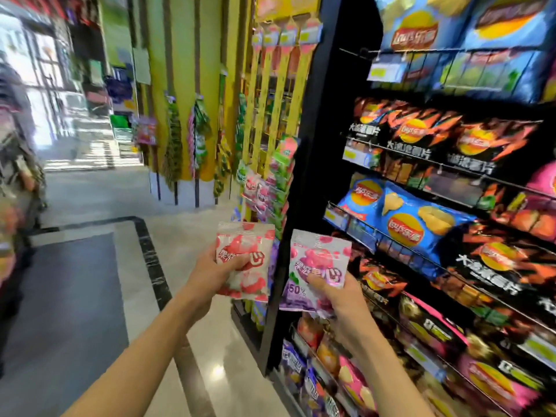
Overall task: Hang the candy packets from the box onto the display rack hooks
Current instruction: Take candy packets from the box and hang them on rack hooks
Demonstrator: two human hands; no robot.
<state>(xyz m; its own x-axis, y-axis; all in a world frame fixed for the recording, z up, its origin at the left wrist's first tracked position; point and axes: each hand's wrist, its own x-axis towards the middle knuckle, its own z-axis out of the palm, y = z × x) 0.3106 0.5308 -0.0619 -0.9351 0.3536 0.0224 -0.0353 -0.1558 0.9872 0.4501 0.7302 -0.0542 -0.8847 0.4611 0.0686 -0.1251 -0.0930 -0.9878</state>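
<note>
My left hand [210,275] grips a red-and-white candy packet [245,236] by its left side, thumb across the front. My right hand [337,296] grips a pink-and-purple candy packet [319,251], thumb pressed on its lower front. Both packets are held upright, side by side, in front of the display rack [270,182], whose hooks carry several similar pink and green candy packets on the end of the shelving. The box is out of view.
A black shelf unit [313,145] full of chip bags [406,227] fills the right side. Yellow columns with hanging snack strips [198,130] stand behind the rack. Tiled floor with a dark mat [66,296] stretches left. A blurred person [15,176] stands at the far left.
</note>
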